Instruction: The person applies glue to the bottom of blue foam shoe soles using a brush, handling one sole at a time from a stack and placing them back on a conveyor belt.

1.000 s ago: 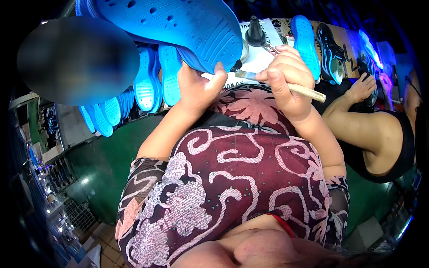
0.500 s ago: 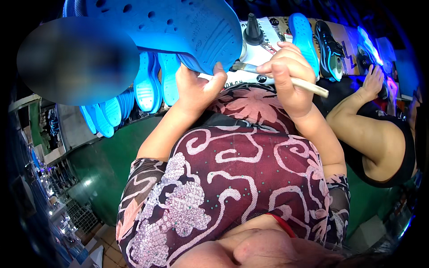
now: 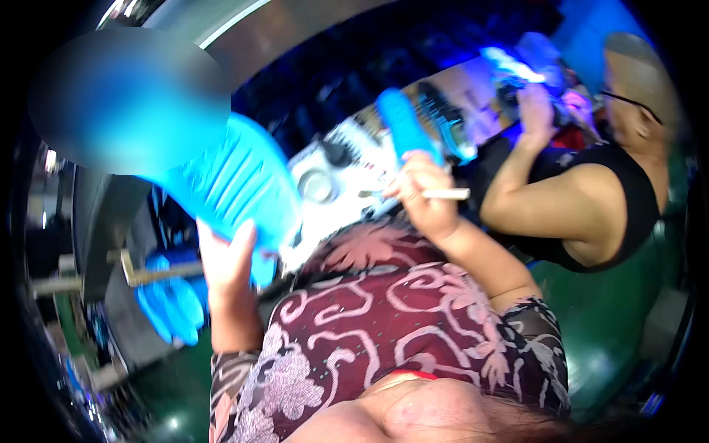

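Observation:
A light-blue shoe sole with ridges across it is in my left hand, whose thumb and fingers grip its lower edge. A blurred patch hides the sole's upper left part. My right hand is closed around a brush, and the pale handle sticks out to the right. Motion smears the brush's bristle end, which points left, apart from the sole. Left of that hand, a round pale container sits on the white printed sheet. Another blue sole lies just beyond my right hand.
A dark cone-shaped object stands behind the round container. Several blue soles are gathered at the left. A dark shoe lies on the table to the right. Close by, a co-worker's hand works near a bright blue-violet light.
The view has swung. My left hand and the sole are now further left, and the sole's face is lit brighter. The brush has moved away from the sole's edge.

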Available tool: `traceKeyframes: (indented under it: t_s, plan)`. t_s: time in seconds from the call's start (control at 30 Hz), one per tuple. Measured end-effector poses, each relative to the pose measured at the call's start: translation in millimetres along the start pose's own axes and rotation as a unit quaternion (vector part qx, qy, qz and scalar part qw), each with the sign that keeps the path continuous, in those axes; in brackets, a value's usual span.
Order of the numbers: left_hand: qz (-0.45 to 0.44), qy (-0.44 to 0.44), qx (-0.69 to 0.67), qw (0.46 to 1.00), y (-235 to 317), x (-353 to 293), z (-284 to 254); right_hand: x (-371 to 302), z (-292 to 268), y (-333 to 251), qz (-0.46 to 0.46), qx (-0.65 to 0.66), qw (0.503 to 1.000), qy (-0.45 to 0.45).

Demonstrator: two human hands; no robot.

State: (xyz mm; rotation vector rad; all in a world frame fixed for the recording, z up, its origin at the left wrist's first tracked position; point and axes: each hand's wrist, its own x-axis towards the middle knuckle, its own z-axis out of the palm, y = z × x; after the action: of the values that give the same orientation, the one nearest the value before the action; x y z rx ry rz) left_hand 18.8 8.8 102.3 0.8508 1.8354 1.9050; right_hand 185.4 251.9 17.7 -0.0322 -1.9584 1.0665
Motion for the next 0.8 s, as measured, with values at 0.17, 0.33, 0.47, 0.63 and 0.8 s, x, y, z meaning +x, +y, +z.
traceKeyframes:
  t_s: [0.17, 0.33, 0.47, 0.63, 0.8]
  plan:
    - [-0.234, -0.328, -0.139, 0.905, 41.1, 45.6, 44.2, -22.1, -22.7, 1.9, 0.095, -0.053, 0.993, 0.053]
    - [-0.107, -0.467, -0.163, 0.863, 75.6, 177.6, 207.2, -29.2, -40.7, 2.0, 0.1, -0.098, 0.984, 0.111]
    - [-0.272, -0.32, -0.441, 0.793, 114.3, 333.8, 310.2, -29.6, -38.3, -4.2, 0.118, -0.105, 0.986, 0.06]
    - [-0.112, -0.286, -0.466, 0.83, 110.3, 255.1, 327.5, -32.8, -37.6, 7.5, 0.159, -0.112, 0.973, 0.121]
    - [-0.089, -0.36, -0.098, 0.924, 2.5, 182.7, 146.1, -27.8, -30.8, 19.8, 0.149, -0.05, 0.982, 0.107]
